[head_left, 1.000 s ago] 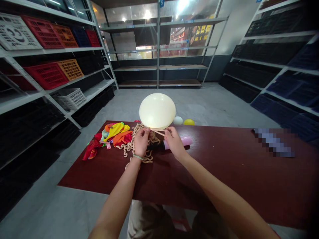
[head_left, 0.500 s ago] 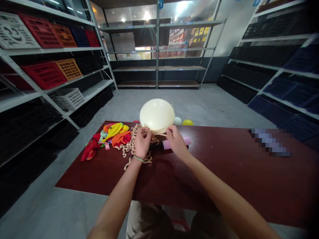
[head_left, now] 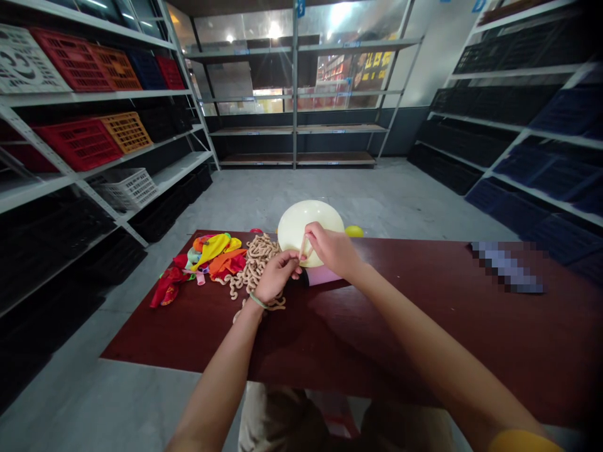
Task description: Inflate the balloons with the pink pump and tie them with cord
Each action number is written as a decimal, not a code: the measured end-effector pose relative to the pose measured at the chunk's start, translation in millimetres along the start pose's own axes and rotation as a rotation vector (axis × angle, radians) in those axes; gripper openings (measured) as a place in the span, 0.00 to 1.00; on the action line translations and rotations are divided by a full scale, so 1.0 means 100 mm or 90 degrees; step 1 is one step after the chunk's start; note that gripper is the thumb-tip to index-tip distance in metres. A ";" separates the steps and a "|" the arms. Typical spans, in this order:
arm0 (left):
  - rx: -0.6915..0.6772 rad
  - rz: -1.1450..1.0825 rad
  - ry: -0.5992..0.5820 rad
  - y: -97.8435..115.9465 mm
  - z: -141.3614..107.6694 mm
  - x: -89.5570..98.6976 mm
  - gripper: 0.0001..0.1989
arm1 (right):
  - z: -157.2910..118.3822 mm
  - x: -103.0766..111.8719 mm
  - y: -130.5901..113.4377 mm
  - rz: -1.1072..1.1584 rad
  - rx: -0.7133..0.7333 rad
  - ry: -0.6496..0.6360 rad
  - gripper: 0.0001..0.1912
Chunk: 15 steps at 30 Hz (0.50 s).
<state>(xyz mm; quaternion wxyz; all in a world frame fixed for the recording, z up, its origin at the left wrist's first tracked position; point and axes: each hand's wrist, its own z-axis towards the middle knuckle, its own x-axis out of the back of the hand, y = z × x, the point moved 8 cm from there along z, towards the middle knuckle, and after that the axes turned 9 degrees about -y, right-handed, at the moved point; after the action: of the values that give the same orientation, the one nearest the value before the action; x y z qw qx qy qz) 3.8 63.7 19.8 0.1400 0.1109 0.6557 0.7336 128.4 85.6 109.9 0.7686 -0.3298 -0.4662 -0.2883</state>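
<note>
A pale cream inflated balloon (head_left: pixel 308 216) rests over the far edge of the dark red table (head_left: pixel 400 320). My left hand (head_left: pixel 277 274) pinches the balloon's neck at its near side. Just above and to the right, my right hand (head_left: pixel 333 248) grips a strip that runs down to the left fingertips. Left of my left hand lies a heap of beige curly strings (head_left: pixel 257 257). Under my right hand is a pink cylinder (head_left: pixel 323 275) with a black end, partly covered.
Deflated coloured balloons (head_left: pixel 214 251) lie at the table's left. A yellow balloon (head_left: pixel 354 231) shows past the far edge. A blurred, pixelated object (head_left: pixel 506 267) is on the right. Shelves with crates (head_left: pixel 78 143) stand around.
My right hand has moved left and up, pulling the strip upright. My left hand has shifted slightly right. The cream balloon has dropped lower and to the right, covering the pale balloon behind.
</note>
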 end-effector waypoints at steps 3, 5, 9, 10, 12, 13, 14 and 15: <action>-0.005 -0.003 -0.066 0.02 -0.01 -0.09 0.16 | -0.03 0.01 0.04 0.029 0.003 -0.005 0.14; -0.014 0.010 -0.075 0.02 -0.01 -0.11 0.16 | -0.04 0.03 0.03 0.058 0.011 -0.020 0.13; -0.020 0.096 -0.025 -0.04 0.00 -0.07 0.18 | -0.02 0.06 0.00 0.155 0.028 -0.087 0.11; -0.023 0.139 -0.006 -0.04 0.00 -0.05 0.18 | -0.02 0.06 0.00 0.186 0.027 -0.111 0.09; -0.038 0.243 0.033 -0.01 -0.01 -0.01 0.19 | -0.01 0.07 -0.01 0.249 0.017 -0.155 0.07; -0.049 0.295 0.049 0.01 -0.02 0.01 0.19 | 0.00 0.08 -0.01 0.278 0.012 -0.172 0.06; -0.063 0.346 0.061 0.04 -0.03 0.01 0.19 | 0.00 0.10 -0.01 0.304 0.009 -0.183 0.06; -0.078 0.395 0.067 0.07 -0.04 0.00 0.19 | 0.01 0.11 -0.02 0.327 0.008 -0.191 0.06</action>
<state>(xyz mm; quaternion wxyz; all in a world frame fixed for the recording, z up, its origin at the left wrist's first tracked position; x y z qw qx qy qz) 1.6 59.0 26.7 -0.1181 0.2587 0.5516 0.7841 130.5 83.3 120.7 0.7408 -0.4711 -0.4779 -0.0297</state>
